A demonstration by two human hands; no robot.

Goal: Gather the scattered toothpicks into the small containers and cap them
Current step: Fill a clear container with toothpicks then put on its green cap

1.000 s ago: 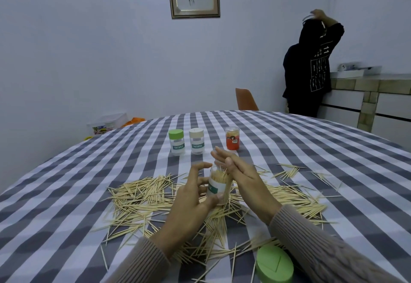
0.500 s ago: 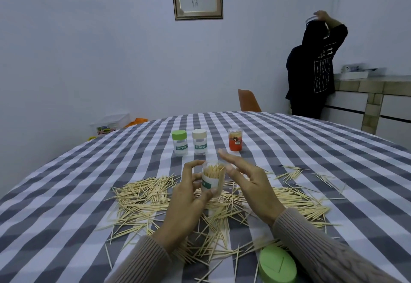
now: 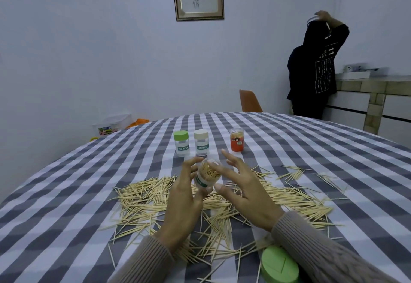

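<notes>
The left hand [image 3: 185,196] is gripping a small clear container [image 3: 205,177], uncapped and packed with toothpicks, tilting it above the checked tablecloth [image 3: 66,193]. The right hand [image 3: 242,184] is hovering just beside it, fingers spread and holding nothing. Scattered toothpicks [image 3: 144,202] are lying in a wide heap beneath both hands. A green cap [image 3: 279,266] is sitting near the table's edge by the right sleeve. Further back, 3 containers are standing upright: a green-capped jar [image 3: 181,143], a beige-capped jar [image 3: 201,142] and a red-labelled jar [image 3: 237,139]. A person in dark clothes [image 3: 313,71] is standing by a counter [image 3: 375,95].
</notes>
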